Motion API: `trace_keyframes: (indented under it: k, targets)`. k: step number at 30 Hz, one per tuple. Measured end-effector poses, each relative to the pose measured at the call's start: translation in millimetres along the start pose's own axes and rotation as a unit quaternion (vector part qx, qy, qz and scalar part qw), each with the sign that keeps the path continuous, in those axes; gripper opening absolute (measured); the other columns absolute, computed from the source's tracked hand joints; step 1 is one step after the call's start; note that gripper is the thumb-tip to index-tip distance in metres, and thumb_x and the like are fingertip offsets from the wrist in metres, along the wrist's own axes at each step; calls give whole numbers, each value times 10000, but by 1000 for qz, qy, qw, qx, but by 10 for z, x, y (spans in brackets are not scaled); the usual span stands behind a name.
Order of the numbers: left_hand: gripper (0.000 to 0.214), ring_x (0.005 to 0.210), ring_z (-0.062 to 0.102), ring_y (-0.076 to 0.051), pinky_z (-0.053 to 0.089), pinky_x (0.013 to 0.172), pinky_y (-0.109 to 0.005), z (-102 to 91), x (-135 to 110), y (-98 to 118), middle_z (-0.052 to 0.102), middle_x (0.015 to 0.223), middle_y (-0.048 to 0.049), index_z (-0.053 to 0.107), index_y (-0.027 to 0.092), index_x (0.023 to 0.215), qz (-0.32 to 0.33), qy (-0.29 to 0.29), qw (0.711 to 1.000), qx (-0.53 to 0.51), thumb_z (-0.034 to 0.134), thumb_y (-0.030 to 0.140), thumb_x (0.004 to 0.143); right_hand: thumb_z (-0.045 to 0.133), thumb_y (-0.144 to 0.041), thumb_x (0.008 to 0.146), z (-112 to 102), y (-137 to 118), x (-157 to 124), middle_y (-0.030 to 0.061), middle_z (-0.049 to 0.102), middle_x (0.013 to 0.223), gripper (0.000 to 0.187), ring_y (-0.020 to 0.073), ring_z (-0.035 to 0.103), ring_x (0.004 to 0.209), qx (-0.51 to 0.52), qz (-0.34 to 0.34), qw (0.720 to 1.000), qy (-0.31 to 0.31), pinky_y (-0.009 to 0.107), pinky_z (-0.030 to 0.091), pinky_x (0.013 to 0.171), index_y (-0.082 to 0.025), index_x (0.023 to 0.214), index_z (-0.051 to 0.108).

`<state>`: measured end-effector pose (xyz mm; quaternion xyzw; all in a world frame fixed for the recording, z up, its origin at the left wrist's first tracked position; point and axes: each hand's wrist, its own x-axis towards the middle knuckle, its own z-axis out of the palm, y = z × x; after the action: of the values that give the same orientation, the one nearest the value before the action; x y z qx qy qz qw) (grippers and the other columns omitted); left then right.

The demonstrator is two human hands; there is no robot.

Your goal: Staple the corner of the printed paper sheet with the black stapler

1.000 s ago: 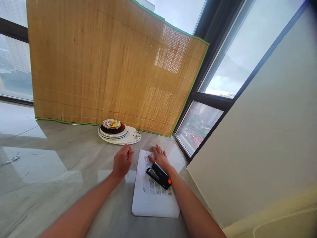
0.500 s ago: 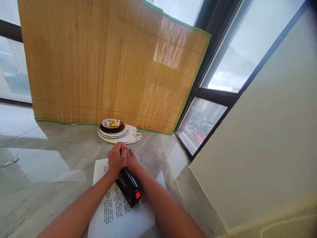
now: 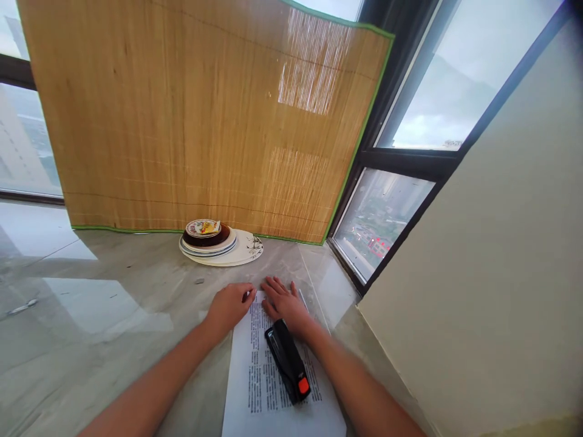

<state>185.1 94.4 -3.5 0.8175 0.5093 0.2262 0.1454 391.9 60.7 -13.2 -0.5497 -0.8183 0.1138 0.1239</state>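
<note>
A printed sheet of paper (image 3: 262, 388) lies on the grey stone surface, and a black stapler (image 3: 286, 361) with a red end rests on it at a slant. My left hand (image 3: 230, 308) is at the sheet's top left corner, fingers curled together; whatever is in them, if anything, is hidden. Spread over the top right part of the paper, my right hand (image 3: 286, 305) presses down with its fingers apart. Its wrist is close beside the stapler's far end.
Stacked plates (image 3: 209, 243) stand beyond my hands, with a small yellow packet (image 3: 210, 227) on top. Behind them hangs a bamboo blind (image 3: 182, 121). A small grey piece (image 3: 199, 281) and a thin whitish object (image 3: 22, 307) lie on the left. A wall (image 3: 492, 261) rises on the right.
My hands have moved apart from being together at the paper's top. Paper and stapler now appear farther right, and my right hand has spread flat. The view has also shifted slightly.
</note>
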Motion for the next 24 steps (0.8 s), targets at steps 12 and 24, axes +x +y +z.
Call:
trace_keyframes:
  k: [12, 24]
  targets:
    - [205, 935, 649, -232, 481, 802, -321, 71, 46, -183, 684, 1025, -51, 836, 364, 1025, 19, 11, 999, -29, 667, 374, 910, 651, -737, 832, -615, -449, -486, 81, 712, 946, 574, 229, 624, 795, 42, -3, 997, -64, 291, 376, 673, -195, 1020, 631]
    - [176, 1061, 611, -275, 473, 961, -432, 61, 104, -255, 727, 1154, -75, 849, 345, 965, 111, -6, 990, -84, 686, 331, 900, 569, -123, 831, -803, -402, -474, 46, 632, 1104, 397, 200, 610, 984, 199, -107, 974, -16, 301, 472, 853, -252, 1185, 444]
